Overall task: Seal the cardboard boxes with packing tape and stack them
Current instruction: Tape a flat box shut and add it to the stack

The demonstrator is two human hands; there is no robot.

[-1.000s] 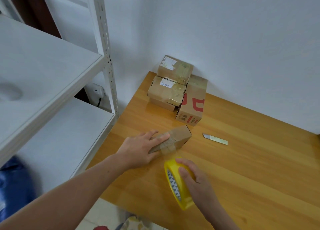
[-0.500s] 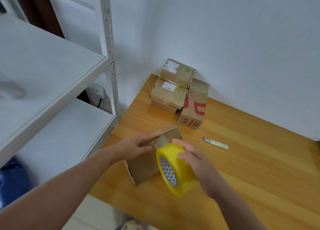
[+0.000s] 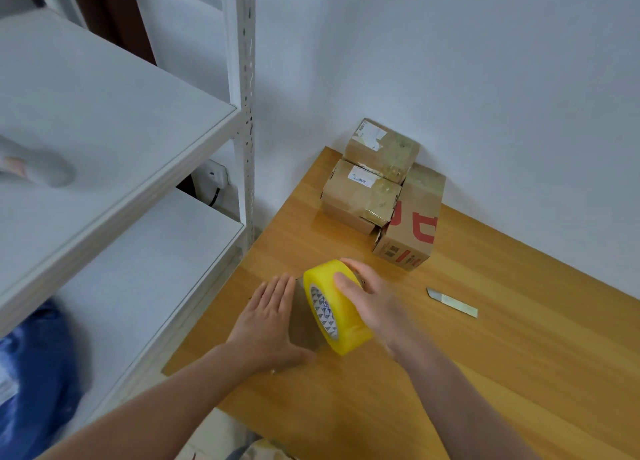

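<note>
The left hand (image 3: 268,324) lies flat, fingers straight, on the left side of a small cardboard box (image 3: 303,324) that rests near the front left edge of the table (image 3: 519,373); the right hand (image 3: 374,307) grips a yellow tape roll (image 3: 341,324), fingers curled over its rim, and holds it directly over that box. Three taped boxes (image 3: 360,194) stand stacked in the far corner against the wall, and a utility blade (image 3: 452,302) lies on the table to the right, apart from both hands

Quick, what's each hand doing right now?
Left hand: open, pressing flat on the small box.
Right hand: closed around the yellow tape roll.
</note>
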